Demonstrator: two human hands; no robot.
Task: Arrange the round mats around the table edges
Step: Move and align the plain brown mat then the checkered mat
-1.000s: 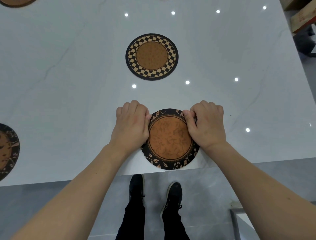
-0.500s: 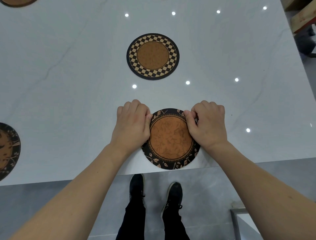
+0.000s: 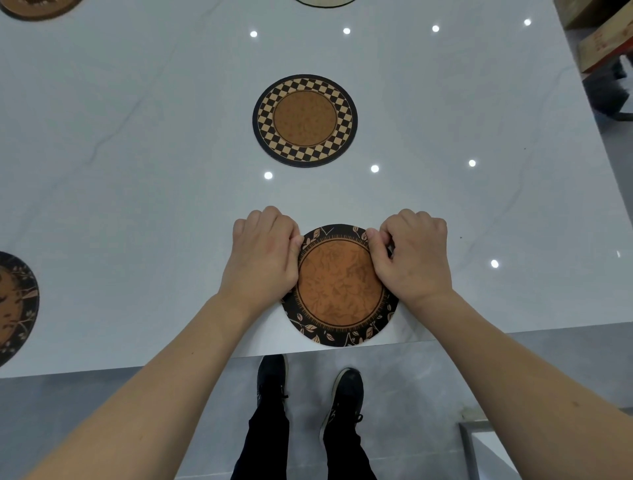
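Observation:
A round mat with a brown centre and a black leaf-pattern rim point(image 3: 339, 291) lies flat at the near edge of the white table point(image 3: 137, 192). My left hand point(image 3: 262, 255) grips its left rim with curled fingers. My right hand point(image 3: 411, 257) pinches its right rim. A checker-rimmed round mat point(image 3: 305, 120) lies further in, near the table's middle. Another leaf-rimmed mat point(image 3: 15, 305) sits at the left, cut off by the frame. Parts of two more mats show at the far left corner point(image 3: 37, 7) and the top edge point(image 3: 323, 2).
The table's near edge runs just below the held mat, with grey floor and my black shoes point(image 3: 274, 377) beneath. Wooden boxes point(image 3: 599, 41) stand beyond the table's right edge. A metal frame point(image 3: 479, 442) sits at the lower right on the floor.
Both hands stay on the leaf-rimmed mat, which has hardly shifted. The view has tilted slightly, so a further mat now shows at the top edge.

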